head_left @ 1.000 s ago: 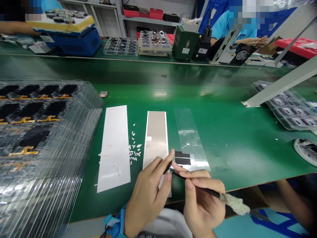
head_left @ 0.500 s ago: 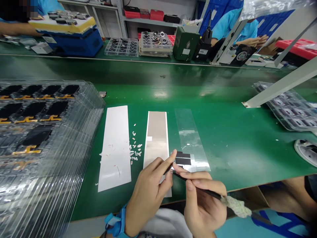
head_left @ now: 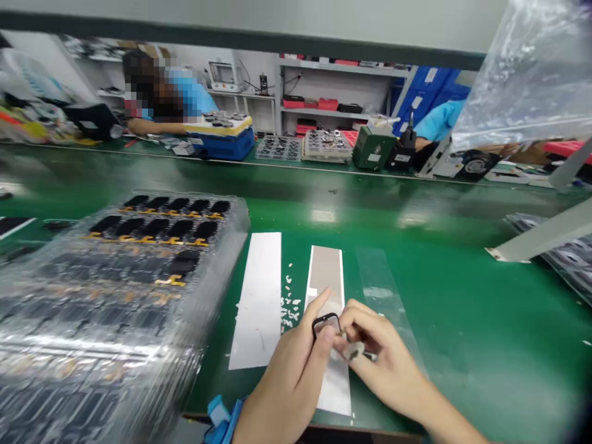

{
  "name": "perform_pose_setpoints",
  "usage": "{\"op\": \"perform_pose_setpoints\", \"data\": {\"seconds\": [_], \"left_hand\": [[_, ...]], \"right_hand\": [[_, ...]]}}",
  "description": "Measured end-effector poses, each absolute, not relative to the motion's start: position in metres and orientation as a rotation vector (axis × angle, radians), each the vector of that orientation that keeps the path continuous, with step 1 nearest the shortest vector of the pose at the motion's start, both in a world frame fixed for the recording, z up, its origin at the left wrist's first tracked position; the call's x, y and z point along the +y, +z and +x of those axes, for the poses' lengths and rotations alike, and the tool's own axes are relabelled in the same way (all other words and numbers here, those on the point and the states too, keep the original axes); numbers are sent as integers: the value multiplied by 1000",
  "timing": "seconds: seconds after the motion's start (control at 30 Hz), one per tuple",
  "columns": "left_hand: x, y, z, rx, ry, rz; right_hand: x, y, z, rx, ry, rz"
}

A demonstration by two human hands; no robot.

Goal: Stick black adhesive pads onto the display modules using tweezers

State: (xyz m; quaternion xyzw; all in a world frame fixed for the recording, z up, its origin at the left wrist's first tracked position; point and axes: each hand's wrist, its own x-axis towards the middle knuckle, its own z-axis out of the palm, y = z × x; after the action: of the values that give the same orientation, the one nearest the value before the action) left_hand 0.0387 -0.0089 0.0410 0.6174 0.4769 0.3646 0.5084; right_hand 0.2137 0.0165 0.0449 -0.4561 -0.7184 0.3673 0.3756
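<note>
My left hand (head_left: 291, 370) pinches a small watch screen (head_left: 327, 325) with a rounded black frame and a pale, shiny middle, between thumb and index finger. My right hand (head_left: 377, 345) is beside it on the right, its fingertips at the screen's edge. Tucked in its curled fingers are thin black tweezers (head_left: 356, 351) with a pale wrapping, pointing toward me and mostly hidden. Both hands are over a beige strip with white edges (head_left: 326, 268). Right of it lies a clear film strip (head_left: 377, 277), partly covered by the right hand.
A white sheet (head_left: 259, 296) lies to the left, with small white scraps (head_left: 290, 302) beside it. Stacked clear trays (head_left: 224, 246) of black screens with orange cables fill the left side. A metal post (head_left: 546, 228) stands at right. Across the bench are co-workers (head_left: 189, 92) and a blue box (head_left: 226, 145).
The view has tilted up and shifted left. The tweezers, earlier extended to the piece in my left hand, are now folded into my right hand, whose fingers have moved to the screen's edge.
</note>
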Motion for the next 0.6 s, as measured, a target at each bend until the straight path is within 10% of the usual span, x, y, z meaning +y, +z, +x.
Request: {"op": "perform_pose_setpoints", "data": {"seconds": [0.27, 0.6], "left_hand": [[-34, 96, -50, 1695, 1172, 2179], [49, 127, -132, 2078, 432, 2355]], "right_hand": [[220, 48, 251, -1680, 635, -1879], [243, 31, 275, -1617, 253, -2202]]}}
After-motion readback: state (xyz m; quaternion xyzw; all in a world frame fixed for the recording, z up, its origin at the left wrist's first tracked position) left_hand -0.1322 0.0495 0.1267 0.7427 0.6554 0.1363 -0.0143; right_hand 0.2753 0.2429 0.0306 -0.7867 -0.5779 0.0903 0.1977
